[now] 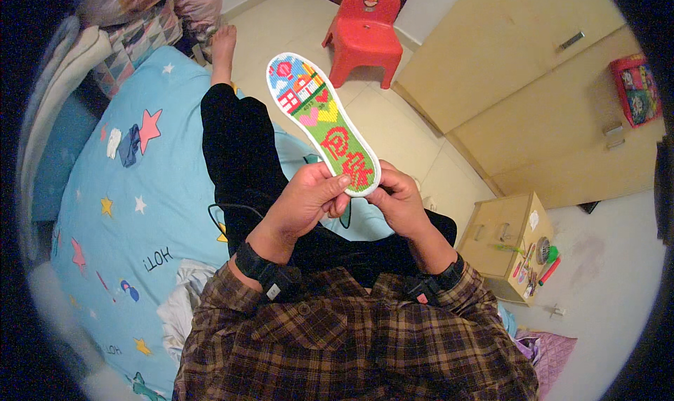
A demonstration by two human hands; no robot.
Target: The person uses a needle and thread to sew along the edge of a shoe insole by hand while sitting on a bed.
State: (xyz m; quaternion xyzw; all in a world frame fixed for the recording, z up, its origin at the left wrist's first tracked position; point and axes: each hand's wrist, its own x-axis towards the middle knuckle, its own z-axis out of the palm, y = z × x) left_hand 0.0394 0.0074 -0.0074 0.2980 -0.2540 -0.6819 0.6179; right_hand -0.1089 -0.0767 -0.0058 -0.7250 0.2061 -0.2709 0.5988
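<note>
An embroidered shoe insole (322, 124) with a white border is held up before me, its heel end towards my body. Its stitched face shows a house, a balloon, hearts and red characters on green. My left hand (311, 193) grips the left side of the heel, thumb on the stitched face. At the heel's right edge, my right hand (398, 197) pinches the rim between thumb and fingers; part of those fingers is hidden behind the insole. Both wrists wear black straps.
I sit on a bed with a light blue star-patterned sheet (179, 201). A small white cloth and a dark blue one (129, 147) lie on it. Ahead stands a red plastic child's chair (366, 38). To the right are wooden wardrobe doors (505, 85) and a small cabinet (497, 232) with items on top.
</note>
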